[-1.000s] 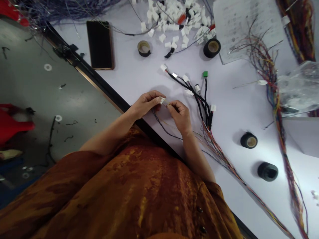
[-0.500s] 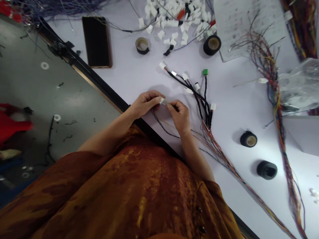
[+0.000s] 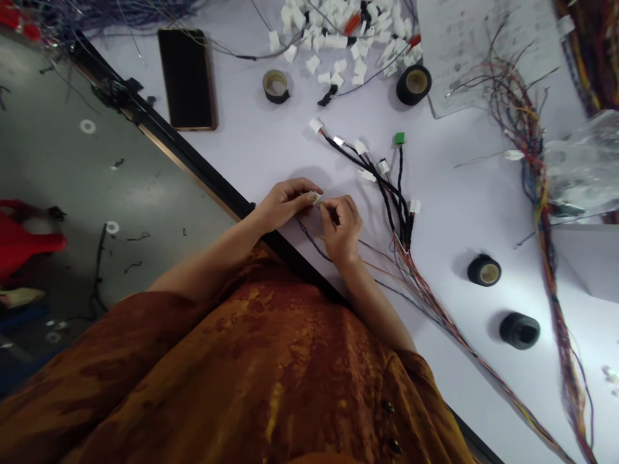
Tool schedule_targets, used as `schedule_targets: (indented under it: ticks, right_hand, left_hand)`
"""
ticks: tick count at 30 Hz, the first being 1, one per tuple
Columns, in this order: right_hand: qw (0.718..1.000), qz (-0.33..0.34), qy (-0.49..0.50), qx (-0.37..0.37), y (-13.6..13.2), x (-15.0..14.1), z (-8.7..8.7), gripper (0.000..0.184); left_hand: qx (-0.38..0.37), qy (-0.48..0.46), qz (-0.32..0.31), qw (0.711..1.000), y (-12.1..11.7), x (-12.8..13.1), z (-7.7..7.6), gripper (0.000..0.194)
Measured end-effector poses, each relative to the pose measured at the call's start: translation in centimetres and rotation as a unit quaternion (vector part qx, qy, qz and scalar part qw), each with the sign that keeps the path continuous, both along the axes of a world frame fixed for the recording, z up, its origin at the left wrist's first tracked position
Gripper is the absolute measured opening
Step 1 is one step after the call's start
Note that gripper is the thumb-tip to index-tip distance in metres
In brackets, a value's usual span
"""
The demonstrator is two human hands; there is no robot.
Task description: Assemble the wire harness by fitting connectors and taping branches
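Note:
My left hand (image 3: 284,205) and my right hand (image 3: 342,231) meet above the white table, just past its near edge. My left fingers pinch a small white plastic connector (image 3: 315,198), partly hidden by my fingertips. My right fingertips hold thin wires (image 3: 325,205) at the connector's end. A dark thin wire (image 3: 310,237) loops below my hands. To the right of my right hand lies a black-sleeved wire harness (image 3: 382,187) with several white connectors and a green connector (image 3: 399,138).
Around the table lie a black phone (image 3: 186,80), black tape rolls (image 3: 414,84), a heap of white connectors (image 3: 329,38), a printed sheet (image 3: 483,51), a plastic bag (image 3: 585,161) and colored wire bundles (image 3: 541,245). Beyond the black table edge (image 3: 193,164) is a grey floor (image 3: 120,193).
My right hand has shifted slightly left, closer to my left hand. The connector remains between my fingers. The whole view has moved slightly.

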State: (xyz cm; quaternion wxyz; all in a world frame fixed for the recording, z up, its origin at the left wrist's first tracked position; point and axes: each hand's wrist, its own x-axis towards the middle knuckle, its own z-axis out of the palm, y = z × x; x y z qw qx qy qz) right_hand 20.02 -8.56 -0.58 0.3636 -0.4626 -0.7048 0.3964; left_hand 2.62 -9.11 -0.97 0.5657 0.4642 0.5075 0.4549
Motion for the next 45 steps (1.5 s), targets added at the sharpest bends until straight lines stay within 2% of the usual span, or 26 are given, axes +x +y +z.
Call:
schedule_targets:
  ticks: [5, 9, 16, 20, 25, 28, 31, 35, 39, 42, 45]
  right_hand:
    - [0.999, -0.012, 0.019, -0.043, 0.3, 0.2, 0.2, 0.015]
    - [0.999, -0.001, 0.037, -0.026, 0.5, 0.1, 0.2, 0.015]
    - [0.999, 0.013, 0.041, -0.018, 0.7, 0.4, 0.0, 0.013]
    - [0.999, 0.007, 0.033, 0.005, 0.6, 0.3, -0.4, 0.014]
    - [0.999, 0.015, 0.019, 0.027, 0.7, 0.3, -0.2, 0.013]
    - [1.0, 0.019, 0.006, 0.012, 1.0, 0.6, 0.0, 0.015]
    - [1.0, 0.022, 0.017, 0.002, 1.0, 0.6, 0.1, 0.017]
    - [0.999, 0.032, 0.028, 0.007, 0.9, 0.4, 0.0, 0.013]
    - [0.999, 0.038, 0.027, 0.019, 1.2, 0.9, 0.3, 0.016]
    - [0.997, 0.066, -0.031, 0.032, 1.6, 2.2, 0.6, 0.018]
    - [0.997, 0.038, -0.056, 0.039, 1.4, 3.5, 0.2, 0.021]
  left_hand:
    - [0.012, 0.016, 0.01, 1.0, -0.1, 0.2, -0.2, 0.032]
    - [0.012, 0.038, -0.009, 0.999, -0.2, 0.2, -0.1, 0.033]
    - [0.008, 0.014, -0.015, 1.0, -0.2, 0.3, 0.1, 0.031]
    - [0.03, 0.042, -0.025, 0.998, -0.3, 0.4, 0.1, 0.029]
    - [0.053, 0.103, -0.04, 0.992, -0.4, 0.5, 1.1, 0.026]
    - [0.041, 0.065, -0.048, 0.996, -0.3, 0.7, 1.3, 0.028]
    - [0.031, 0.022, -0.05, 0.998, -0.1, 1.0, 1.0, 0.034]
    - [0.061, 0.053, -0.031, 0.996, 0.0, 1.2, 0.3, 0.037]
    - [0.001, -0.012, -0.046, 0.999, 0.2, 0.9, 0.2, 0.037]
    - [-0.031, -0.059, -0.018, 0.998, 0.2, 0.7, 0.3, 0.035]
    - [-0.039, -0.082, -0.003, 0.996, 0.2, 0.7, 0.2, 0.035]
